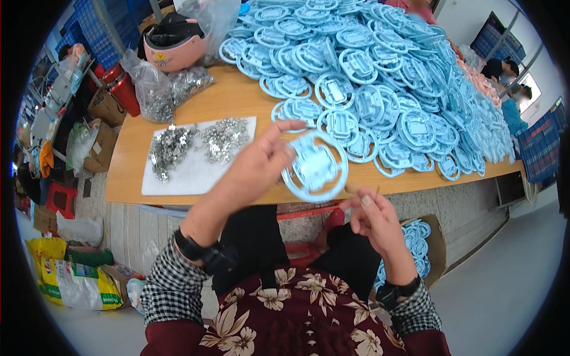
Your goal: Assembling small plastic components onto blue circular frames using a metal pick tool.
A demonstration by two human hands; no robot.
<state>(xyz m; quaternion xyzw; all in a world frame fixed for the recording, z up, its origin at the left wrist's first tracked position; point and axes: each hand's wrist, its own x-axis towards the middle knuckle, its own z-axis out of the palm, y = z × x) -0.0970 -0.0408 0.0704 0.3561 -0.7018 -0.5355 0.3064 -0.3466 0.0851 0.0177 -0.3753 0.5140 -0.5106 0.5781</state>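
Note:
A light blue plastic ring-shaped part (316, 170), like a small steering wheel with a block in its middle, is held up at the table's front edge. My left hand (259, 164) grips its left side, with the index finger stretched out above the rim. To the right of the ring, and apart from it, my right hand (375, 219) has its fingers curled together. Something thin and dark seems to stick out at those fingertips, too small to name. Two piles of small shiny metal parts (224, 139) lie on a white foam mat (202, 182) beyond my left forearm.
A large heap of the same blue parts (356, 65) covers the table's (237, 89) middle and right. Back left are a pink helmet (178, 47), plastic bags of metal parts (155, 98) and a red cylinder (123, 89). Below right, a cardboard box (436, 249) holds more blue parts.

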